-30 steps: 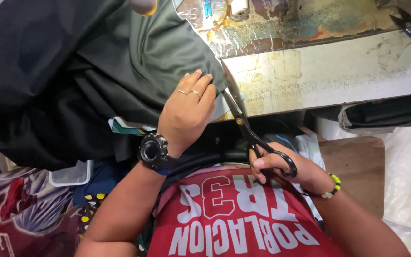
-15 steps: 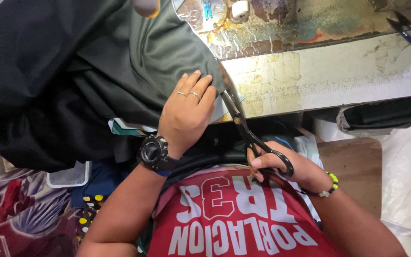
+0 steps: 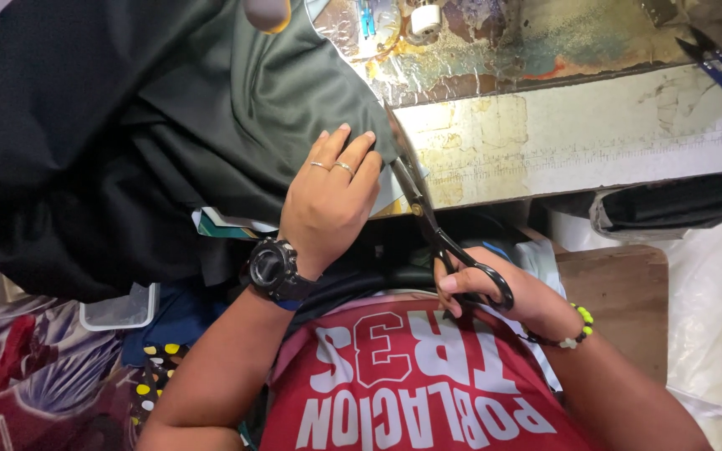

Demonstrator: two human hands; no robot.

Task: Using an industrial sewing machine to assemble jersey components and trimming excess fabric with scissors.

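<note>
While the left hand [image 3: 327, 209] lies flat, fingers spread, pinning the dark green fabric [image 3: 169, 142] at the worktable [image 3: 595, 142] edge, the right hand [image 3: 495, 292] is closed through the handles of the black scissors [image 3: 428, 221]. Blades lie nearly together along the cloth's right edge, tips near the fingertips. Judged: cut under way near the table edge; most of the fabric, bunched to the left, looks uncut. Length already cut cannot be told.
</note>
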